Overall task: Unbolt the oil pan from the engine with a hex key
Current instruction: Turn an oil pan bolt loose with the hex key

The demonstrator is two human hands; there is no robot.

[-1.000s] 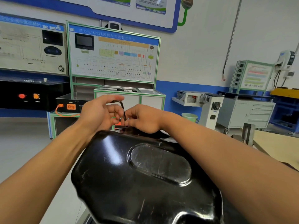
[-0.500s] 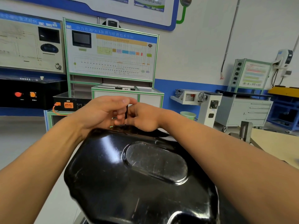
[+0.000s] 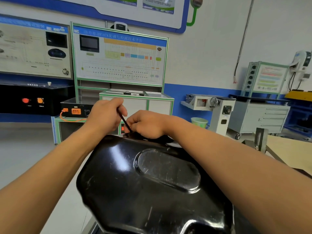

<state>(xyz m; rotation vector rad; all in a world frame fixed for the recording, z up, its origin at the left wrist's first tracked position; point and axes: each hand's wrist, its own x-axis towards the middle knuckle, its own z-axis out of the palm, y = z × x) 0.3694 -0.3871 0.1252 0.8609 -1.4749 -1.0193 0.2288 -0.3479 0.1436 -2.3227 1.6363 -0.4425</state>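
Black and glossy, the oil pan (image 3: 152, 183) filled the lower part of the view, its rounded sheet-metal shell scuffed with fine scratches and pressed with a smooth oval panel in the middle. At its far rim a thin, dark hex key (image 3: 124, 120) stood tilted, lower end down at the pan's edge. The left hand (image 3: 105, 115) was curled round the key's upper end, fingers closed over it. The right hand (image 3: 146, 124) sat just beside it, resting on the rim with fingers curled in around the key's lower shaft. Behind stood a green-framed training panel (image 3: 118, 56) and a pale green bucket (image 3: 199, 122)
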